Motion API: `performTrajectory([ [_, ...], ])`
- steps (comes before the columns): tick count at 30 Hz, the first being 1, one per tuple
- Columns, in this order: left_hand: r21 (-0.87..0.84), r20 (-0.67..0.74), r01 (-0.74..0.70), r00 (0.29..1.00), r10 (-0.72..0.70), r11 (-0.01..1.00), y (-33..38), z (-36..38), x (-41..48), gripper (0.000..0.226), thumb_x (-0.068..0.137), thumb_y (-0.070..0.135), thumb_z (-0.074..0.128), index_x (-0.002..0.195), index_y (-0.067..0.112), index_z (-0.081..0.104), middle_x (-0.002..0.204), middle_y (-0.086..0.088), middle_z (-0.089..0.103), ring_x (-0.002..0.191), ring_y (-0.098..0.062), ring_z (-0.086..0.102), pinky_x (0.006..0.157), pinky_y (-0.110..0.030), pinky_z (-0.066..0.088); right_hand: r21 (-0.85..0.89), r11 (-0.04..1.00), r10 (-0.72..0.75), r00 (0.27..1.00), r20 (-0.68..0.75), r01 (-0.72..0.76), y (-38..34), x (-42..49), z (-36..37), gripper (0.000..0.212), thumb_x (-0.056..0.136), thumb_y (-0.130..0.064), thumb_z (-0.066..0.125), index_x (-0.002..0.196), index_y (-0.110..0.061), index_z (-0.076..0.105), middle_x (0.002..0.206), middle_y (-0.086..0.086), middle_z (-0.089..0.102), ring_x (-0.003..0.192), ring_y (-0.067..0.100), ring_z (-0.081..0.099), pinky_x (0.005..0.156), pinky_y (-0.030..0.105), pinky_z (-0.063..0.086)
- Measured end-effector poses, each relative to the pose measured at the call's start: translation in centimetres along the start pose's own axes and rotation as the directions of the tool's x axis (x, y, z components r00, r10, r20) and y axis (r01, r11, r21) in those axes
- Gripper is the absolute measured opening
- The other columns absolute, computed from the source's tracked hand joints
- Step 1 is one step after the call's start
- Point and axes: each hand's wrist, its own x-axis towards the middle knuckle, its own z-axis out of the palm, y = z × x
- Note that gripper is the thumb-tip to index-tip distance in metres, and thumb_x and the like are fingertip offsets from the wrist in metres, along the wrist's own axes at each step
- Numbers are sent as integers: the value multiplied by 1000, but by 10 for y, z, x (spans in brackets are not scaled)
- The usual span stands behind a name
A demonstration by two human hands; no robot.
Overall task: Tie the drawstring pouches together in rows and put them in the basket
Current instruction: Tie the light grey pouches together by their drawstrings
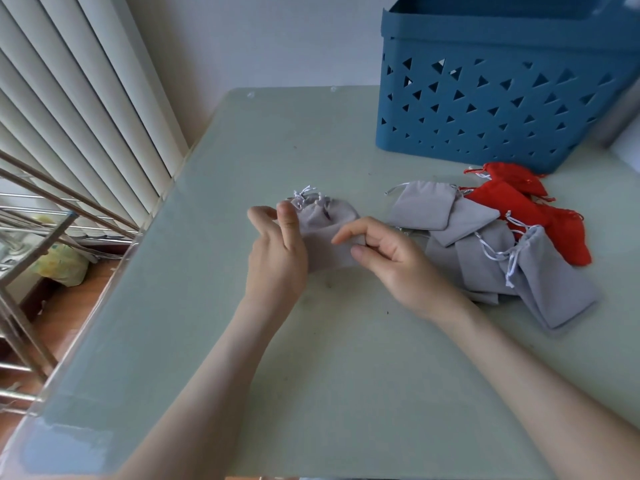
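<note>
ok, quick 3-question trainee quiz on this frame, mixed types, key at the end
1. True or false: the red pouches lie inside the blue basket.
2. What does the right hand pinch? A) a red pouch B) a grey pouch C) the basket rim
3. Fill in: the pile of loose grey pouches lies to the person's ____.
Key: 1 false, they lie on the table in front of it; 2 B; 3 right.
</note>
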Motion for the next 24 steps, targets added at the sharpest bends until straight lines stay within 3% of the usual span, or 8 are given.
performTrajectory([
  [3, -68, 38, 14, 999, -11, 998, 0, 3, 1, 39, 98, 50, 9, 101, 16, 30, 84, 2, 49, 86, -30, 52, 72, -33, 32, -203, 978, 50, 998, 26, -44, 10, 1, -2, 42, 94, 3, 42, 100, -33, 62, 103, -17, 66, 102, 6, 59, 88, 21, 39],
  [5, -25, 107, 10, 994, -8, 1000, -2, 5, 3, 30, 101, 44, 20, 104, 18, 33, 95, -1, 50, 88, -24, 49, 72, -29, 31, -397, 918, 27, 1000, -11, -30, 20, 3, 1, 40, 92, 1, 39, 103, -26, 67, 101, -8, 66, 101, 13, 58, 86, 28, 41],
  [7, -3, 114, 40, 993, -39, 999, -6, 8, 5, 21, 100, 36, 41, 105, 16, 38, 85, 4, 52, 87, -23, 49, 66, -27, 29, -525, 851, -17, 999, -33, -2, 23, 3, 5, 43, 85, -5, 36, 107, -23, 69, 94, -3, 63, 96, 19, 53, 85, 37, 40],
  [12, 45, -19, -20, 1000, 21, 999, -14, 10, 9, 23, 94, 16, 54, 110, 8, 41, 75, 9, 49, 80, -24, 50, 60, -29, 27, -617, 784, -24, 991, -135, -65, 24, 3, 5, 41, 85, -23, 41, 118, -27, 65, 123, 3, 56, 113, 27, 46, 99, 42, 35],
  [15, 175, -87, -71, 992, 87, 982, -16, 9, 9, 24, 92, 17, 54, 110, 8, 41, 94, -9, 58, 94, -31, 52, 72, -34, 33, -685, 718, -86, 961, -263, -124, 23, 3, -1, 54, 87, -48, 33, 124, -20, 59, 129, 4, 54, 117, 25, 44, 98, 40, 32],
  [17, 327, -113, -81, 986, 124, 942, -19, 11, 9, 29, 90, 19, 57, 113, 7, 44, 110, -13, 54, 106, -32, 45, 82, -33, 27, -715, 682, -147, 930, -336, -151, 22, 4, -4, 53, 86, -49, 33, 116, -16, 62, 126, 5, 57, 113, 22, 42, 92, 35, 28],
  [21, 462, -145, -81, 976, 165, 883, -20, 12, 10, 42, 87, 25, 63, 121, 7, 45, 120, -15, 45, 111, -34, 38, 88, -37, 25, -873, 400, -241, 887, -394, -280, 27, 0, -13, 44, 84, -43, 36, 81, -16, 70, 121, 10, 62, 109, 23, 36, 87, 38, 22],
  [24, 433, -162, -71, 975, 155, 899, -16, 11, 12, 42, 86, 23, 63, 123, 11, 46, 121, -15, 41, 112, -32, 36, 88, -36, 22, -880, 284, -108, 899, -424, -380, 29, -5, -18, 60, 85, -48, 22, 88, -18, 73, 136, 11, 54, 124, 26, 33, 99, 42, 14],
])
